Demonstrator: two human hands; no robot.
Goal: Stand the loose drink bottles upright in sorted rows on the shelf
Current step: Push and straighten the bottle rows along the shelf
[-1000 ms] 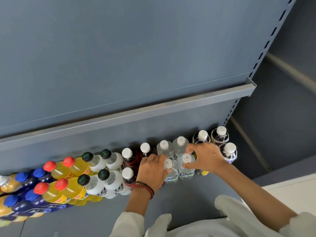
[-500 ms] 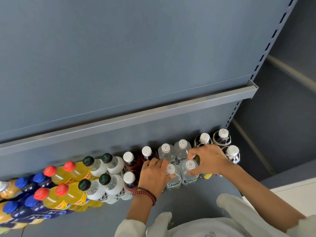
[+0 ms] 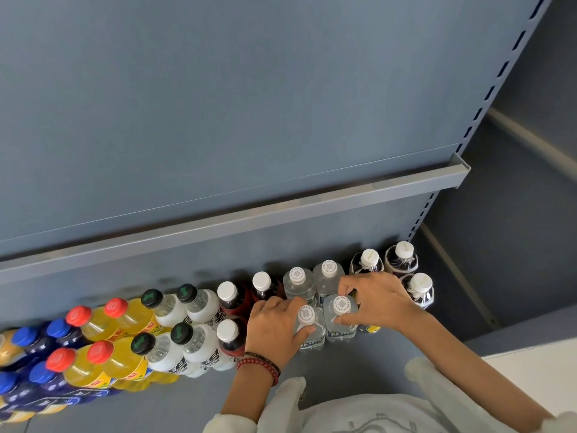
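Two rows of bottles stand upright on the grey shelf [image 3: 359, 365], sorted leftward: dark red, white, yellow, blue-capped. An upper shelf edge [image 3: 281, 210] overhangs them. Toward the right, the left hand [image 3: 274, 326] curls its fingers round the near clear bottle [image 3: 307, 314]; the right hand [image 3: 377, 300] pinches the neighbouring clear bottle [image 3: 341, 304] at its cap.

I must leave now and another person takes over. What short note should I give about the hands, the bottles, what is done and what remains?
Left hand: grips the front-left water bottle.
Right hand: pinches the front-right water bottle just below its cap.
Both bottles stand upright on the shelf, in front of the two back water bottles.
Done: the other drinks stand upright in sorted rows.
Left: line up these two and release them. Then check the yellow-labelled item, half hidden under the right hand.
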